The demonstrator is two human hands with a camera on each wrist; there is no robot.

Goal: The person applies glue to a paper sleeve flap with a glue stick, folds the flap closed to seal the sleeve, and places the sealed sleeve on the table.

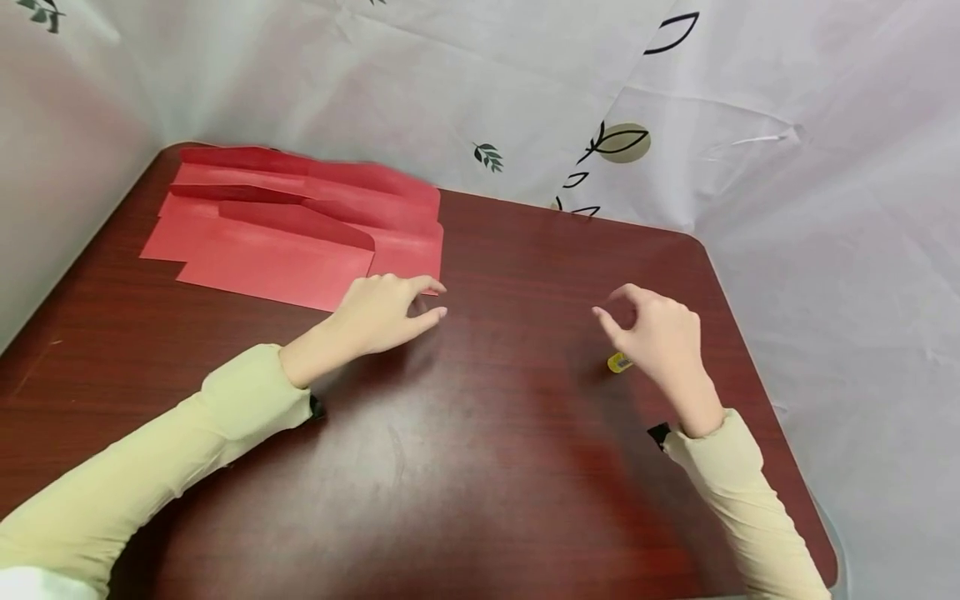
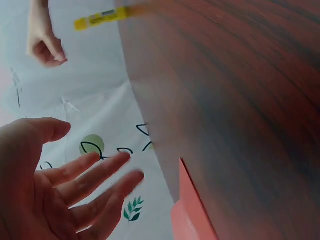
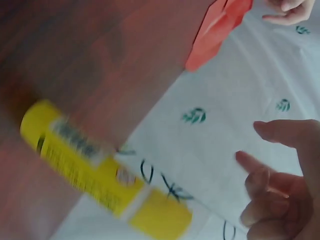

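Over the table, my left hand [image 1: 375, 317] hovers by the near right corner of the red envelopes [image 1: 277, 258], its thumb and fingers apart and nothing between them. My right hand [image 1: 660, 333] is raised on the other side, fingers loosely bent, thumb and index finger apart, holding nothing. Just beneath it shows one end of a yellow glue stick [image 1: 619, 362]; the rest is hidden by the hand. The right wrist view shows the glue stick [image 3: 100, 170] whole, standing upright on the table near the hand. Several envelopes overlap, their flaps raised.
The dark red-brown wooden table [image 1: 465, 467] has rounded corners and a glossy top. A white sheet with leaf prints [image 1: 525, 83] hangs along its back and sides. Black bands show at both cuffs.
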